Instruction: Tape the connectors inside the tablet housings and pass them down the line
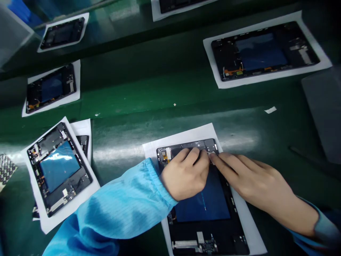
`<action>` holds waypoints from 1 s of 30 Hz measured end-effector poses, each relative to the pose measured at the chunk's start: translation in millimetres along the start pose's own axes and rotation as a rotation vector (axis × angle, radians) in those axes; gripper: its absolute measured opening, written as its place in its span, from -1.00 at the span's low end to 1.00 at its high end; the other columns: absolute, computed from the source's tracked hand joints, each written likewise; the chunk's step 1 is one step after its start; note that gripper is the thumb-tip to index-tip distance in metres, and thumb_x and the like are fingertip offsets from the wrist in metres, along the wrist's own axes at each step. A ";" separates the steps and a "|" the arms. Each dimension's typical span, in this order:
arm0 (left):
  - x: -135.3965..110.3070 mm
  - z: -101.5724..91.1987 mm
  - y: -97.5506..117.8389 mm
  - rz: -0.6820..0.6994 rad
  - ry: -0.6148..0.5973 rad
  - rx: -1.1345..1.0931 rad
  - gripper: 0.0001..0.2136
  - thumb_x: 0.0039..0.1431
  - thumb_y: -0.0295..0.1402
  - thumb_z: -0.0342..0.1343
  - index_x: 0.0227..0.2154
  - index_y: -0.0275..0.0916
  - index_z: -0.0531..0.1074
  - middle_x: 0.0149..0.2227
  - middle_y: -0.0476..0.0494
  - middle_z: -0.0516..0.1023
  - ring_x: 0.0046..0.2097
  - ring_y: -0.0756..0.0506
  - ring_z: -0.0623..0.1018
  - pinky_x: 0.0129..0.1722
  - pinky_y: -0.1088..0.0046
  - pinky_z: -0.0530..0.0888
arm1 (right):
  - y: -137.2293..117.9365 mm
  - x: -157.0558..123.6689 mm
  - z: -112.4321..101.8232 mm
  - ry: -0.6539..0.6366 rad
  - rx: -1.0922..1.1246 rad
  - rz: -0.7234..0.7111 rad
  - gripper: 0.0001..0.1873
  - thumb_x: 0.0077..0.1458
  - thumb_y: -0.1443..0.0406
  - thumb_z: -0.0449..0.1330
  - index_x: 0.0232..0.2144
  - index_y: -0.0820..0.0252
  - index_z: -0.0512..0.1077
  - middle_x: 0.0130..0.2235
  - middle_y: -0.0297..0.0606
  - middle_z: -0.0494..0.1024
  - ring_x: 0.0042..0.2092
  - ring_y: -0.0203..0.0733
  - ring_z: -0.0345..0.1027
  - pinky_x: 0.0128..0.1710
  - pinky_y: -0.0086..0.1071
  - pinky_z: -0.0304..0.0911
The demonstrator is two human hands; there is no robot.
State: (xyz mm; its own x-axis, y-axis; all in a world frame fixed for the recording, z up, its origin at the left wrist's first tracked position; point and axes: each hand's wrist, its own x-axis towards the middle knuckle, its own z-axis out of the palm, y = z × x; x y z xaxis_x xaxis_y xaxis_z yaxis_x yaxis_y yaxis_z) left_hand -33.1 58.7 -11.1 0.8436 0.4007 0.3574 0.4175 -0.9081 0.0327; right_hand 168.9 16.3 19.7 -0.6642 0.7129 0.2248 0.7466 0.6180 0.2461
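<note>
An opened tablet (205, 209) lies on a white sheet (250, 224), its dark inside and blue middle panel facing up. My left hand (188, 174), in a light blue sleeve, is closed over its upper part, the fingers curled and their tips hidden. From the right, my right hand (247, 177) reaches over the tablet's edge, fingers pressed together. Its fingertips meet the left fingers near the upper right corner, at a small whitish piece (212, 156). What either hand grips there is too covered to make out.
At left, another opened tablet (60, 167) on white paper overlaps one beneath it. More opened tablets lie further back, at the left (52, 88) and at the right (263, 51). A white scrap (270, 110) rests on the green bench (138, 92). A dark grey panel (323, 110) stands at right.
</note>
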 end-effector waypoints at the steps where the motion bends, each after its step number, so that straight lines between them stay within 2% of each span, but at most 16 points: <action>1: -0.2 0.0 0.2 0.002 -0.005 0.003 -0.70 0.35 -0.50 -0.10 -0.04 -0.42 0.51 0.02 -0.32 0.53 -0.03 -0.19 0.52 -0.04 0.25 0.46 | -1.5 -0.2 -0.8 -0.009 0.002 0.004 -0.71 0.10 0.58 0.11 -0.12 0.47 0.47 -0.28 -0.19 0.53 -0.35 -0.25 0.31 -0.42 -0.37 0.16; 6: -0.9 2.5 1.3 -0.022 0.000 -0.021 -0.72 0.34 -0.51 -0.09 -0.07 -0.42 0.51 0.00 -0.31 0.54 -0.03 -0.18 0.51 -0.05 0.26 0.45 | -9.8 4.1 -5.6 -0.075 -0.031 0.038 -0.74 0.11 0.56 0.09 -0.18 0.42 0.50 -0.26 -0.18 0.51 -0.32 -0.21 0.31 -0.37 -0.30 0.20; 11: 2.8 4.0 -2.5 -0.125 0.049 -0.117 -0.74 0.34 -0.45 -0.06 -0.05 -0.36 0.49 -0.08 -0.18 0.57 -0.06 -0.14 0.49 -0.09 0.32 0.45 | -9.8 9.9 -5.9 -0.069 -0.039 0.028 -0.73 0.11 0.56 0.03 -0.30 0.35 0.51 -0.30 -0.18 0.50 -0.34 -0.24 0.31 -0.35 -0.34 0.25; 17: 7.6 3.3 -7.1 -0.060 0.014 -0.040 -0.74 0.32 -0.44 -0.02 -0.04 -0.39 0.48 -0.17 -0.17 0.55 -0.10 -0.14 0.47 -0.17 0.32 0.40 | -9.3 8.3 -5.3 -0.007 -0.055 0.032 -0.77 0.08 0.58 0.08 -0.30 0.38 0.51 -0.30 -0.18 0.51 -0.36 -0.23 0.34 -0.34 -0.34 0.25; 21: 7.8 3.7 -2.4 -0.007 0.026 0.045 -0.74 0.33 -0.47 -0.04 -0.06 -0.42 0.51 -0.12 -0.22 0.52 -0.09 -0.17 0.48 -0.21 0.31 0.37 | -9.2 7.9 -8.2 -0.005 -0.091 -0.007 -0.81 0.06 0.59 0.13 -0.30 0.42 0.50 -0.37 -0.17 0.50 -0.40 -0.24 0.31 -0.35 -0.37 0.20; 24: 8.2 2.5 2.5 0.024 -0.024 0.073 -0.71 0.35 -0.48 -0.08 -0.05 -0.47 0.50 -0.09 -0.28 0.51 -0.10 -0.19 0.49 -0.23 0.30 0.38 | -7.8 10.6 -11.3 -0.032 -0.113 -0.032 -0.83 0.06 0.58 0.13 -0.34 0.41 0.50 -0.42 -0.19 0.48 -0.43 -0.24 0.29 -0.36 -0.36 0.21; 30: 12.7 -2.2 8.9 -0.019 -0.060 0.069 -0.70 0.35 -0.51 -0.11 -0.12 -0.42 0.54 -0.06 -0.29 0.52 -0.08 -0.20 0.51 -0.22 0.31 0.40 | 0.7 14.4 -28.7 -0.004 -0.151 -0.030 -0.69 0.14 0.62 0.00 -0.38 0.34 0.51 -0.41 -0.24 0.53 -0.47 -0.32 0.32 -0.40 -0.41 0.25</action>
State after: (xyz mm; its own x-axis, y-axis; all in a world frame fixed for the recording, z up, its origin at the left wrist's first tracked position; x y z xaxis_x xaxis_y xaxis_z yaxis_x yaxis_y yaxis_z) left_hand -19.5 55.4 -4.2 0.8535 0.4259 0.3004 0.4538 -0.8907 -0.0265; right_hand 158.8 17.5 50.1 -0.6857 0.6964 0.2118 0.7125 0.5824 0.3914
